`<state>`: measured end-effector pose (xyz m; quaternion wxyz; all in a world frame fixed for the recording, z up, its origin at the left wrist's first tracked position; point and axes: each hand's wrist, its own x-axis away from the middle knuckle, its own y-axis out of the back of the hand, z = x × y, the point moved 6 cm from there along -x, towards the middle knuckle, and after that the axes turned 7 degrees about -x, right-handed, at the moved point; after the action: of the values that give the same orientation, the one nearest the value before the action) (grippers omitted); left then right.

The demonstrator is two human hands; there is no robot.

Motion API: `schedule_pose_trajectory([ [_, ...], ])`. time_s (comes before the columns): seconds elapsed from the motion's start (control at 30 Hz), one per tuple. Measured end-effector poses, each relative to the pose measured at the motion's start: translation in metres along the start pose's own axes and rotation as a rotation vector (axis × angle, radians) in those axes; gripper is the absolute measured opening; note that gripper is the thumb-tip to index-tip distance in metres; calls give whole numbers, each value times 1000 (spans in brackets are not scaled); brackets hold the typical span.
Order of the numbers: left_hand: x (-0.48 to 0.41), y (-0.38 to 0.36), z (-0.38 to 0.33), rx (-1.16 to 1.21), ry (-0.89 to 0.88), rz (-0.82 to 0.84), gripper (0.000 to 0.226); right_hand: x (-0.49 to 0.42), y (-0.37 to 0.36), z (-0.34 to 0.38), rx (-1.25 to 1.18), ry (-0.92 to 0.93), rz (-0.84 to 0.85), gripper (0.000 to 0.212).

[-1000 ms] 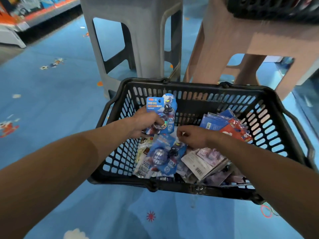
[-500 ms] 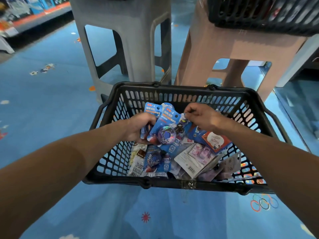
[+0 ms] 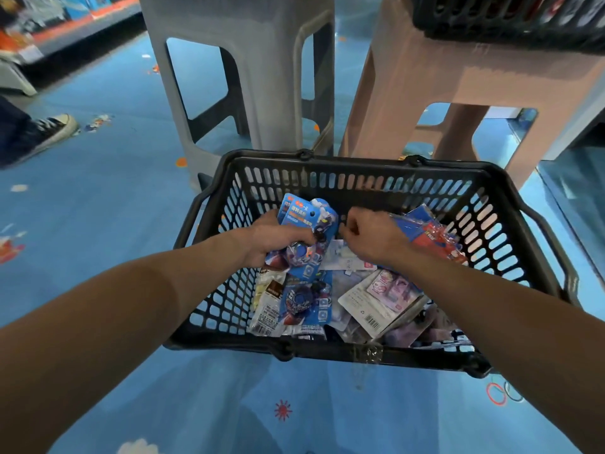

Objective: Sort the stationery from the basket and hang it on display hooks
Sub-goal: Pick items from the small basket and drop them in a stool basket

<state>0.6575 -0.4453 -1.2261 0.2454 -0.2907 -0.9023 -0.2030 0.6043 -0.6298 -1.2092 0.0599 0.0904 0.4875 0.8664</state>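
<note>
A black plastic basket (image 3: 376, 165) stands on the blue floor, filled with several packs of stationery. My left hand (image 3: 271, 240) grips two blue carded eraser packs (image 3: 309, 224), held upright over the basket's left half. Just to their right hovers my right hand (image 3: 370, 237), its fingers curled with nothing visible between them. Another blue eraser pack (image 3: 306, 301) lies flat below my left hand. A white and pink pack with a barcode (image 3: 383, 298) lies under my right forearm. Red and blue packs (image 3: 432, 237) lean against the right wall.
A grey plastic stool (image 3: 248, 77) and a pink stool (image 3: 458, 77) stand just behind the basket. A second black basket (image 3: 510, 21) sits on the pink stool. Someone's black sneaker (image 3: 42, 132) is at the far left. Shop shelving (image 3: 49, 31) runs along the top left.
My right hand has put a second blue eraser pack into my left hand's grip and let go. It has drawn slightly to the right. The camera has shifted, bringing a sneaker into view.
</note>
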Motion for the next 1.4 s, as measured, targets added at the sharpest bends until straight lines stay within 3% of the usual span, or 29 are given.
schedule_pose_trajectory([
  [0.1, -8, 12, 10, -26, -9, -156, 58, 12, -39, 2, 152, 18, 437, 25],
  [0.2, -13, 14, 18, -53, -6, -190, 67, 24, -65, -1, 147, -143, 614, 40],
  [0.4, -21, 13, 24, -99, 21, -200, 71, 26, -88, 8, 137, -320, 460, 52],
  [0.57, -20, 14, 24, -113, 17, -207, 74, 28, -107, -8, -469, -694, 415, 17],
  [0.67, -18, 14, 22, -114, 11, -200, 74, 33, -100, -10, -666, -794, 423, 21],
  [0.8, -14, 14, 19, -80, 29, -161, 71, 36, -77, -14, -736, -845, 416, 24],
  [0.93, -8, 12, 16, -54, 33, -129, 60, 28, -49, -26, -685, -811, 401, 19],
  [1.07, 2, 11, 8, -10, 8, -97, 34, 29, -8, -18, -853, -648, 408, 14],
  [1.17, 10, 12, 3, 40, 3, -72, 43, 33, 23, -13, -962, -452, 236, 26],
  [1.27, 16, 14, 2, 87, 27, -40, 66, 35, 49, -15, -895, -277, 8, 23],
  [1.4, 23, 17, -3, 131, -2, -32, 64, 35, 59, -8, -1071, -266, -122, 28],
])
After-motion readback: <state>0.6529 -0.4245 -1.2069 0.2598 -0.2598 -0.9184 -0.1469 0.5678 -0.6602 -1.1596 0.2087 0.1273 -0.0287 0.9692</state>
